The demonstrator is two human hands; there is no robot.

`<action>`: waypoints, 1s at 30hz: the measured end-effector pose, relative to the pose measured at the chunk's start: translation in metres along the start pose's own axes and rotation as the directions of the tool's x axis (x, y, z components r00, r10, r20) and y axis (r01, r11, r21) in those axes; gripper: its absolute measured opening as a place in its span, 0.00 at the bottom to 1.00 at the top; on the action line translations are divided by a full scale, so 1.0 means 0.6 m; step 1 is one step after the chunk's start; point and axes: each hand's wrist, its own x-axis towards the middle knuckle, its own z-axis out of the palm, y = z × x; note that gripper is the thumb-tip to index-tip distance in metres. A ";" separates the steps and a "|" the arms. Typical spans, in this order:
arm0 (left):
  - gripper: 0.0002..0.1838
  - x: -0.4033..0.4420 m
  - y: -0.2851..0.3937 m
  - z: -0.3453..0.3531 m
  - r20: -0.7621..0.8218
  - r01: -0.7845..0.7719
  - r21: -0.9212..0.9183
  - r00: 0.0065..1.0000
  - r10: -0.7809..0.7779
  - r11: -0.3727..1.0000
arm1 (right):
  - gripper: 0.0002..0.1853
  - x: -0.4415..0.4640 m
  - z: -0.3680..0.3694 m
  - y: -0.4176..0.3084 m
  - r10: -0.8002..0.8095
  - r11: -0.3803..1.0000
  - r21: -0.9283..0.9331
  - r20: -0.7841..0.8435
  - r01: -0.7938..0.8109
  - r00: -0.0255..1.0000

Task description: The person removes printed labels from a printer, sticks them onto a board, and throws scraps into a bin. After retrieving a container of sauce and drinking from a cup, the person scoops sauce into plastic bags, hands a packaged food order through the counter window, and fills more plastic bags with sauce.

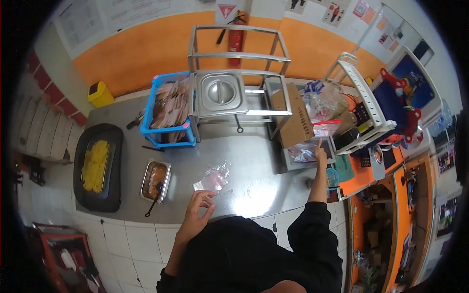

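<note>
My left hand (198,212) hovers at the front edge of the steel table (234,139), fingers apart and bent, with nothing visible in it. Just beyond its fingertips lies a clear plastic bag (215,178). My right hand (320,154) reaches forward on the right, its index finger stretched out, over the edge of a grey tray (328,145) with plastic packets (302,154) inside. A steel pan (155,178) of orange-brown food, with a dark-handled ladle (153,205), stands left of my left hand.
A blue crate (168,132) of packets stands beside a metal rack (239,56) with a lidded steel container (220,93). At far left, a black tub (113,183) holds yellow food. A cardboard box (295,115) leans at the right, near a white shelf (364,93).
</note>
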 end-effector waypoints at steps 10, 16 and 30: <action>0.09 -0.047 -0.066 -0.015 -0.325 0.113 -0.218 0.928 -0.182 0.969 | 0.11 -0.423 0.168 -0.128 -0.734 0.416 0.387 -0.392 0.823 0.555; 0.10 -0.062 -0.071 -0.052 -0.316 0.099 -0.227 0.934 -0.169 0.969 | 0.11 -0.555 0.331 -0.143 -0.966 0.256 0.131 0.007 0.958 0.257; 0.20 -0.036 -0.135 -0.073 -0.132 0.159 -0.234 0.972 -0.193 0.959 | 0.12 -0.643 0.206 -0.209 -0.946 0.292 -0.074 -0.170 0.954 0.276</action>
